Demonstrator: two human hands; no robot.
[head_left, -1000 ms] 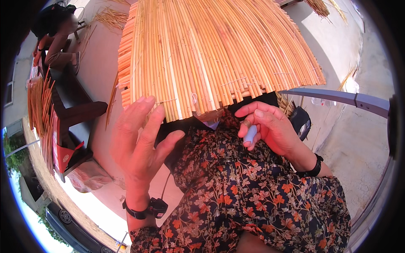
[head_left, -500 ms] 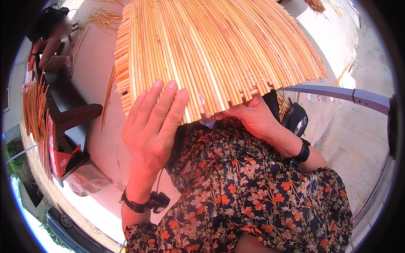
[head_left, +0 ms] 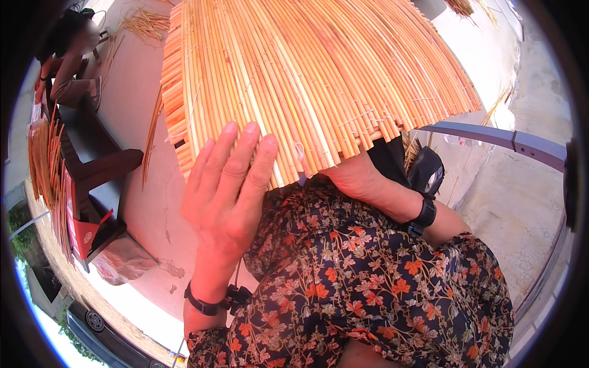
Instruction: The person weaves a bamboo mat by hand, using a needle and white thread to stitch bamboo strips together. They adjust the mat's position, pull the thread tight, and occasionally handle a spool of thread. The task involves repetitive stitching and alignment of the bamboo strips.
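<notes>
A mat of straight orange-tan reeds, stitched with thin pale thread, spreads out in front of me. Its near edge is uneven. My left hand has four fingers laid over the top of the mat at its near left edge. The thumb is out of sight, apparently underneath, so the hand clasps the edge. Under the near edge, to the right, is my right hand. Its fingers are hidden by the reeds, so their grip does not show. A small loop of thread stands out near the edge between the hands.
To the left stands a dark bench, with a bundle of reeds beside it. Another person sits at the far left. Loose reeds lie on the floor beyond. A grey metal bar crosses at the right.
The mat's near edge has shifted slightly toward me, and my left hand has moved a little right and down with it. My right hand has slid farther left under the mat, hiding its fingers.
</notes>
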